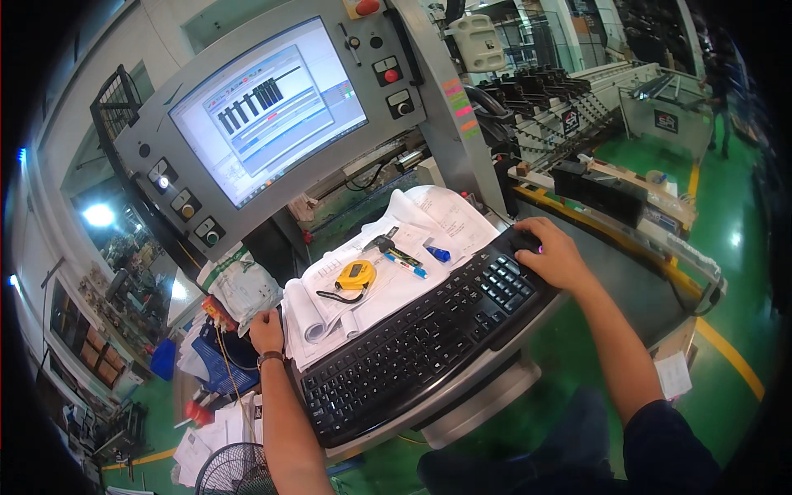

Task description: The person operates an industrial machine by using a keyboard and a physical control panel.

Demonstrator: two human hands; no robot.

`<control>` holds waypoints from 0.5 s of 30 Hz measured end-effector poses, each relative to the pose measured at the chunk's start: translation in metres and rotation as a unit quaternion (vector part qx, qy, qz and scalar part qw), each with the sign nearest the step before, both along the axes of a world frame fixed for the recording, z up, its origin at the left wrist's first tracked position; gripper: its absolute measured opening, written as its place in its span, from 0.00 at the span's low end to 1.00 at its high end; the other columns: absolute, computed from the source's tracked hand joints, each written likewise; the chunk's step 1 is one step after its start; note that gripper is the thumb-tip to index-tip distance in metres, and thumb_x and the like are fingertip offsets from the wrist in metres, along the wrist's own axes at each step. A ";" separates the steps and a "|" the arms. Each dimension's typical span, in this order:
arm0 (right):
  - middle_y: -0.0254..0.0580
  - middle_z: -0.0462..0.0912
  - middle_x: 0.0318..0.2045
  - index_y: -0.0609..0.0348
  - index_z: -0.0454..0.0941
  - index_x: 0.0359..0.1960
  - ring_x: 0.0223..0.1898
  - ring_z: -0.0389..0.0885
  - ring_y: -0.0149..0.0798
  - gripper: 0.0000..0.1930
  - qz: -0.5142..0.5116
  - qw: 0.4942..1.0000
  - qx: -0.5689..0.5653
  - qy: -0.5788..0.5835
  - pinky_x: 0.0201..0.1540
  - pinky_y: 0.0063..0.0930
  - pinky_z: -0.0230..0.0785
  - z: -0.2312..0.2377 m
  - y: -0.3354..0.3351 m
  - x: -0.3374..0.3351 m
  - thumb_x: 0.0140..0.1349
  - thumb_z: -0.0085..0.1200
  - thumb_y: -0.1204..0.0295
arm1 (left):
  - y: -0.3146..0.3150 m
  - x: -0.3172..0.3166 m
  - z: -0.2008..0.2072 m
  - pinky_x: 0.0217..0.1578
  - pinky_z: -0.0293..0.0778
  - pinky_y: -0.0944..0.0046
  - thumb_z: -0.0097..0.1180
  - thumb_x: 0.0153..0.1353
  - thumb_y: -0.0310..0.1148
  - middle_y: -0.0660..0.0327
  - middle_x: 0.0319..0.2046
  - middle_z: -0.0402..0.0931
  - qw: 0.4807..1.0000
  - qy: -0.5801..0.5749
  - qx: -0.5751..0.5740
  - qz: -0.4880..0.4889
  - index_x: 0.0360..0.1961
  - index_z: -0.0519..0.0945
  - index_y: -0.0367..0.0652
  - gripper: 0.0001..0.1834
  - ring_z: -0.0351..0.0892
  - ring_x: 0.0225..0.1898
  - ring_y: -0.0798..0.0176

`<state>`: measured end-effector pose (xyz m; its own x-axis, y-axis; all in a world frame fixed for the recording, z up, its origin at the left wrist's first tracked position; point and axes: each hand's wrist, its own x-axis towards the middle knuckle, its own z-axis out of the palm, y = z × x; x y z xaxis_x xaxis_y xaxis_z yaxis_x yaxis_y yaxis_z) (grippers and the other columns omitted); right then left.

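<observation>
My right hand [551,254] is curled over a dark computer mouse [520,240] at the right end of a black keyboard [421,342]; a small pink glow shows by the fingers. At the left edge of the papers, my left hand [266,332] is closed, its fingers bent and partly hidden. What it grips, if anything, is hidden. White paper sheets [450,216], some rolled at the edge, lie behind the keyboard. On them are a yellow tape measure [356,277] with a black strap, a blue-and-white pen [405,266], a dark-headed tool [384,244] and a small blue object [438,253].
Above the papers, a grey control panel [309,157] carries a lit screen [268,111], knobs and red buttons. A plastic bag [242,285] and a blue basket [227,363] are at left, with a black fan [235,472] below. Machinery [544,103] stands at back right.
</observation>
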<state>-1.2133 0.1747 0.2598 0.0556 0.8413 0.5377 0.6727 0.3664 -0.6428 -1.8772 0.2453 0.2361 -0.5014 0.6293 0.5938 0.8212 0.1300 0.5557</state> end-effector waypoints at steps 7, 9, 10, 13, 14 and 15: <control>0.44 0.83 0.63 0.54 0.84 0.60 0.60 0.85 0.54 0.25 -0.003 1.000 0.017 -0.013 0.63 0.43 0.77 0.001 -0.002 0.000 0.60 0.64 0.63 | -0.003 0.010 0.003 0.49 0.83 0.48 0.67 0.68 0.47 0.47 0.41 0.91 1.000 0.002 0.004 0.004 0.45 0.90 0.40 0.19 0.91 0.45 0.42; 0.43 0.83 0.63 0.54 0.84 0.60 0.61 0.85 0.53 0.25 0.000 1.000 0.002 -0.001 0.63 0.42 0.77 0.004 -0.005 -0.001 0.59 0.63 0.63 | -0.006 0.013 0.005 0.49 0.83 0.48 0.67 0.68 0.47 0.48 0.41 0.91 1.000 0.007 -0.003 0.013 0.45 0.91 0.40 0.19 0.91 0.45 0.42; 0.43 0.83 0.63 0.54 0.84 0.60 0.61 0.85 0.53 0.25 0.004 1.000 0.003 -0.003 0.63 0.42 0.77 0.003 -0.004 -0.002 0.59 0.63 0.63 | -0.008 0.014 0.006 0.49 0.83 0.48 0.67 0.68 0.47 0.48 0.41 0.91 1.000 0.005 -0.002 0.017 0.45 0.91 0.40 0.19 0.91 0.45 0.42; 0.43 0.84 0.63 0.55 0.85 0.59 0.61 0.85 0.53 0.25 0.006 1.000 0.011 0.004 0.63 0.41 0.77 0.002 -0.005 -0.002 0.59 0.63 0.63 | -0.011 0.018 0.008 0.49 0.84 0.48 0.67 0.68 0.47 0.49 0.41 0.92 1.000 -0.006 0.004 0.012 0.44 0.91 0.41 0.19 0.92 0.45 0.44; 0.43 0.84 0.62 0.55 0.86 0.58 0.61 0.85 0.53 0.24 0.008 1.000 0.012 0.006 0.63 0.41 0.77 0.003 -0.005 -0.003 0.59 0.63 0.63 | -0.012 0.018 0.008 0.49 0.84 0.48 0.67 0.68 0.47 0.49 0.41 0.92 1.000 -0.007 0.005 0.015 0.44 0.91 0.41 0.19 0.92 0.45 0.44; 0.43 0.84 0.62 0.55 0.86 0.57 0.61 0.85 0.53 0.24 0.010 1.000 0.013 0.009 0.63 0.41 0.77 0.003 -0.006 -0.003 0.59 0.63 0.64 | -0.013 0.018 0.009 0.49 0.84 0.48 0.67 0.68 0.47 0.49 0.41 0.92 1.000 -0.008 0.001 0.013 0.44 0.91 0.41 0.19 0.92 0.45 0.44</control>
<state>-1.2163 0.1689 0.2633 0.0477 0.8286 0.5577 0.6538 0.3962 -0.6446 -1.8587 0.2322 0.2450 -0.5275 0.6144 0.5868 0.8081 0.1496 0.5698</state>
